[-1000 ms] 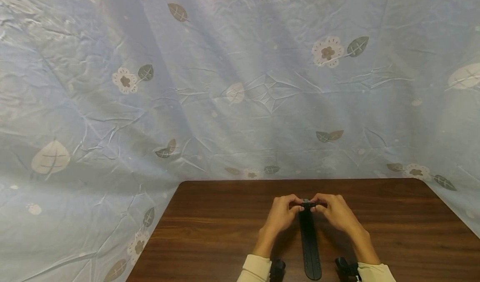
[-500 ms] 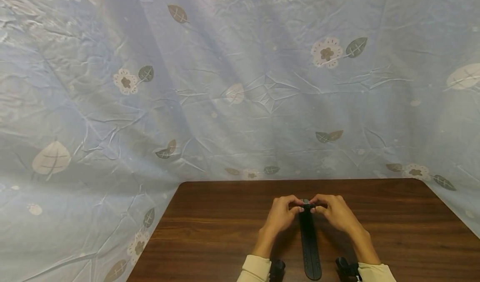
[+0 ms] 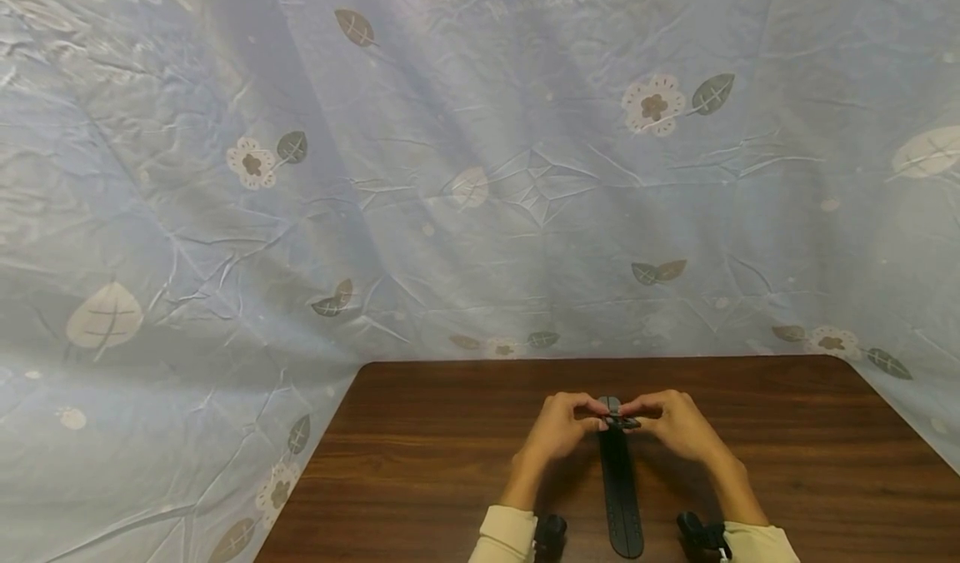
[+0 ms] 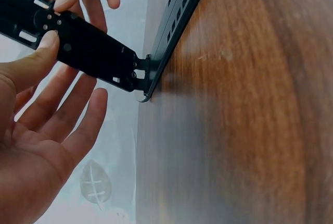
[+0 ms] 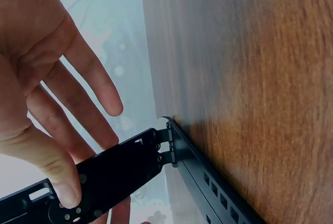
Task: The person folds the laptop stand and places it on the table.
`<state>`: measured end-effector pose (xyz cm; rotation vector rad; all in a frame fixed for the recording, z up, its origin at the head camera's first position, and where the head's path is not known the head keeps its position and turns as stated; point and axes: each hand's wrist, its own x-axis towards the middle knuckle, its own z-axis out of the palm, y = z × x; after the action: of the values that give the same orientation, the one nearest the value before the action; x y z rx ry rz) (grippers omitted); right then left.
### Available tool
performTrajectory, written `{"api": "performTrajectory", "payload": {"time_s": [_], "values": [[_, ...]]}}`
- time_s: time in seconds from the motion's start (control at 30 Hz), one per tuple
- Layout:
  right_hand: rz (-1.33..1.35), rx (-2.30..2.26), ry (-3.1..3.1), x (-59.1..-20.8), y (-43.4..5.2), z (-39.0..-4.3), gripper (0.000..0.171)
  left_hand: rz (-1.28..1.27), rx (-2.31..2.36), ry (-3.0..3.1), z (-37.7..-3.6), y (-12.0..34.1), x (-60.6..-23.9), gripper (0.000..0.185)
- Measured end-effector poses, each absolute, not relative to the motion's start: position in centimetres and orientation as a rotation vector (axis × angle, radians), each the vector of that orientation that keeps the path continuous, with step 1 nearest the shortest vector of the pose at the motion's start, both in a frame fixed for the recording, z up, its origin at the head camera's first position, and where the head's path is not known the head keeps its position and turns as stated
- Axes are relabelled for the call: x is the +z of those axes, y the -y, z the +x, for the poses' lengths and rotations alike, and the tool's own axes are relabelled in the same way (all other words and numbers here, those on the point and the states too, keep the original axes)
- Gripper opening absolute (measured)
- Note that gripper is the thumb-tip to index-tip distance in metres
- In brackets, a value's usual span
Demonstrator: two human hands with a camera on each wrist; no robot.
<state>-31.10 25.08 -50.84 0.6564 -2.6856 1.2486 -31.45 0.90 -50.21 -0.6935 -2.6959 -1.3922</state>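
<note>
A black folding stand has a long flat base (image 3: 622, 496) with rows of slots, lying on the table. From a hinge at the base's far end, a black metal arm plate (image 4: 99, 54) rises at an angle. My left hand (image 3: 553, 431) pinches the plate from the left, its thumb on the face beside small rivets and the other fingers spread behind. On the right side my right hand (image 3: 678, 430) pinches the same plate, thumb on its face (image 5: 122, 169). The plate's upper end runs out of both wrist views.
Brown wood-grain table (image 3: 420, 463) with rounded far corners lies beneath the stand. A pale blue cloth (image 3: 480, 246) printed with leaves and flowers hangs behind and at the sides. Black wrist devices (image 3: 551, 536) sit by the light sleeves.
Both hands have shifted slightly toward me with the raised plate. Its top piece now sits turned, and more of the base's far end shows beyond the fingers. The base has stayed put.
</note>
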Motion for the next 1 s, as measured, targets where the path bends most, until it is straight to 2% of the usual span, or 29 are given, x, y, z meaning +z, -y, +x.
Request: {"api": "performTrajectory", "payload": {"time_s": [0.63,1.0], "values": [[0.808,1.375,2.731,-50.1,-26.1,-30.9,0.028,-0.837,-1.591,2.701,-32.0,0.4,-50.3,0.021],[0.864,1.445,2.754,-50.1,-26.3,-30.7,0.034,-0.844,-1.495,2.753,-31.7,0.7,-50.3,0.025]]}}
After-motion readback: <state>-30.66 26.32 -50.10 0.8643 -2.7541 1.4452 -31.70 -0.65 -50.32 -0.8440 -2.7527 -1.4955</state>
